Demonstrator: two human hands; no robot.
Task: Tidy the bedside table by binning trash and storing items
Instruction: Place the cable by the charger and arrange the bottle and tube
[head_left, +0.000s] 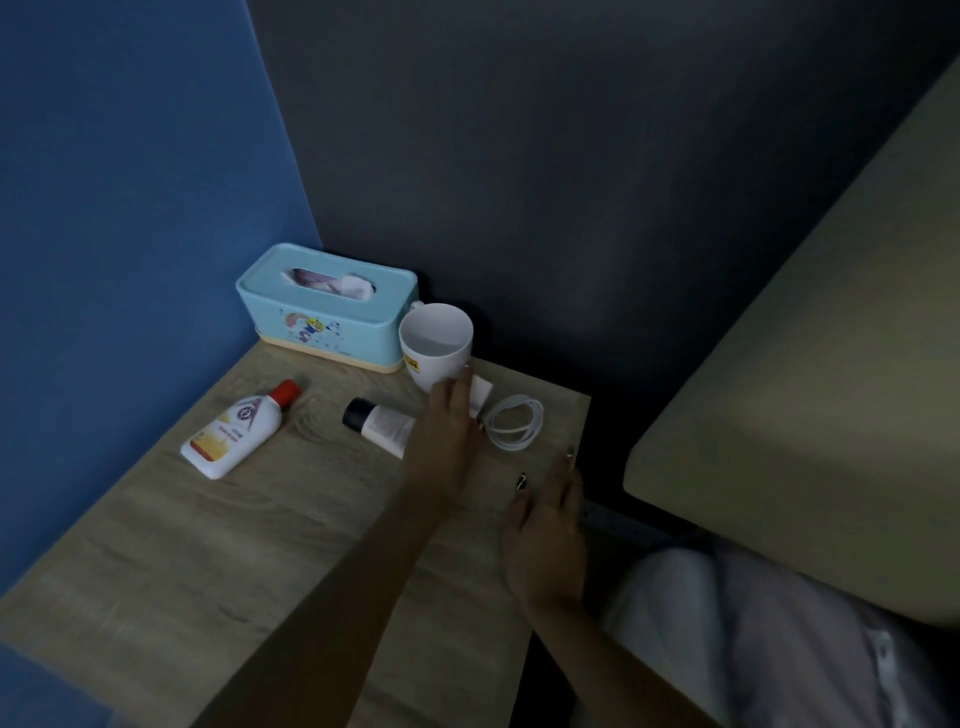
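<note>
Tube (387, 423) lies lengthwise just before the mug (436, 338) — dark cap pointing left. Left hand (449, 421), fingers straight, reaches the mug's base; right hand (545, 519) lies flat, empty.

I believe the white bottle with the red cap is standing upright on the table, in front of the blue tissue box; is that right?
Not quite. The head view shows the white bottle with the red cap lying on its side on the table, not standing upright. It is indeed in front of the blue tissue box.

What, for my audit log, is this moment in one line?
left hand: at mug | right hand: open, over table edge | bottle, tube, cable: lying flat
</note>
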